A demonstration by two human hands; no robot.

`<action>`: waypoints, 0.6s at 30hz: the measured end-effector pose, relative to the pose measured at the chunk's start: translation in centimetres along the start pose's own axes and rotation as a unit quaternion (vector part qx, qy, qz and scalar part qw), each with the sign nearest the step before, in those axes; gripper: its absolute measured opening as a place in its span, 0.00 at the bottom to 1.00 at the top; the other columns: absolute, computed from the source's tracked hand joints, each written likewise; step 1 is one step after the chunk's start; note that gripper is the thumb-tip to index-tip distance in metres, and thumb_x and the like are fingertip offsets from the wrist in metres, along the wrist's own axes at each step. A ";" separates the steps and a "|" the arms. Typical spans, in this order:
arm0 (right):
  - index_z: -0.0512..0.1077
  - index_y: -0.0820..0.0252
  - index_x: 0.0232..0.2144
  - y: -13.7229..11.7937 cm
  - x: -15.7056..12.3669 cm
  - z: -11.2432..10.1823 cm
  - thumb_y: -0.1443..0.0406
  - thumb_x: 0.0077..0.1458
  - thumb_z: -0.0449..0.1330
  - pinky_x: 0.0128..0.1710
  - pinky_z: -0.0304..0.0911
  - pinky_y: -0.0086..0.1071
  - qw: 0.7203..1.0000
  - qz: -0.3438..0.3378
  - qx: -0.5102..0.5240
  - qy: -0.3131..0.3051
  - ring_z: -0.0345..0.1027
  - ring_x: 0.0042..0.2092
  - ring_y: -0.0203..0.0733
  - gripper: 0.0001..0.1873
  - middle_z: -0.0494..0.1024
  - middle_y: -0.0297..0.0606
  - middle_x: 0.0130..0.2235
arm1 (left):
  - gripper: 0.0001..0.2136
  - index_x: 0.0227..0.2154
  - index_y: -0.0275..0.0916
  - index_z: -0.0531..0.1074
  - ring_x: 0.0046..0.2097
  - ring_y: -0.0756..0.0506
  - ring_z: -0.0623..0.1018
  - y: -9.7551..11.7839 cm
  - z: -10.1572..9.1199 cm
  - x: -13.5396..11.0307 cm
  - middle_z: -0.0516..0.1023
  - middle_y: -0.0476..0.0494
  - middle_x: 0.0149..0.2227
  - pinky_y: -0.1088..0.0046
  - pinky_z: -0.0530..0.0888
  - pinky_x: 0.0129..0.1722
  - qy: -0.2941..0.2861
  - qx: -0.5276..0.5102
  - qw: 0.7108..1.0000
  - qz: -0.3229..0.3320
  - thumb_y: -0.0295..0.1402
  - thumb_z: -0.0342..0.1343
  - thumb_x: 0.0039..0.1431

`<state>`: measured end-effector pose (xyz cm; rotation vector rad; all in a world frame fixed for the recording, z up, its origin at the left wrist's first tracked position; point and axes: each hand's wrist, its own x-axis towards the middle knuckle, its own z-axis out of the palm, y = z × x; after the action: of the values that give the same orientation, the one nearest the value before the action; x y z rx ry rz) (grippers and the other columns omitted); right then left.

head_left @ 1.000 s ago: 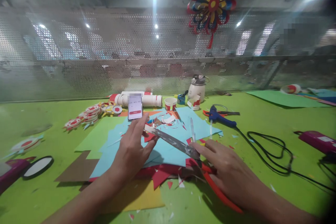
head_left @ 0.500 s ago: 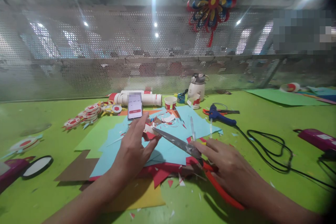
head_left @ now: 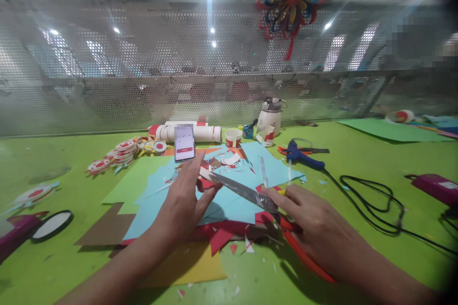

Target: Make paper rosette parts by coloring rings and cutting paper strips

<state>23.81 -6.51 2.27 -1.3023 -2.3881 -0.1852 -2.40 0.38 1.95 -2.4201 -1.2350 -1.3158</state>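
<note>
Little change noted: left hand pinches a paper piece; right hand grips scissors, still angled at it (cutting apparently ongoing).

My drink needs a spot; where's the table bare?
Nearly bare green tabletop: between the coiled black cable and the green paper sheet; front left, nearer than the black-rimmed oval disc. Crowded: the centre, around the left hand and right hand, with sky-blue paper sheets and scraps.

Left forearm slants in from lower left. Left hand back up, fingers forward, thumb apart. Right forearm from lower right; right hand curled in grip, index finger pointing leftward.
</note>
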 end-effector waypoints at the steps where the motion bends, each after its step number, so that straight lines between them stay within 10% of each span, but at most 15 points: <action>1: 0.63 0.65 0.57 0.0 0.0 0.0 0.71 0.57 0.52 0.30 0.63 0.40 1.000 -0.001 0.000 0.000 0.64 0.33 0.48 0.24 0.68 0.46 0.35 | 0.28 0.62 0.39 0.51 0.45 0.41 0.76 0.0 0.0 -0.1 0.71 0.34 0.51 0.61 0.76 0.44 -0.003 0.001 1.000 -0.002 0.32 0.53 0.60; 18: 0.65 0.66 0.54 0.0 0.1 -0.3 0.74 0.55 0.52 0.32 0.64 0.42 1.000 -0.015 0.009 -0.002 0.65 0.35 0.49 0.23 0.71 0.48 0.36 | 0.29 0.63 0.37 0.49 0.53 0.35 0.73 0.4 0.2 -0.3 0.71 0.30 0.50 0.55 0.76 0.46 -0.003 -0.001 1.000 -0.002 0.31 0.52 0.61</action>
<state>23.82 -6.53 2.61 -1.2613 -2.4077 -0.1701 -2.11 0.04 1.74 -2.4250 -1.2412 -1.3135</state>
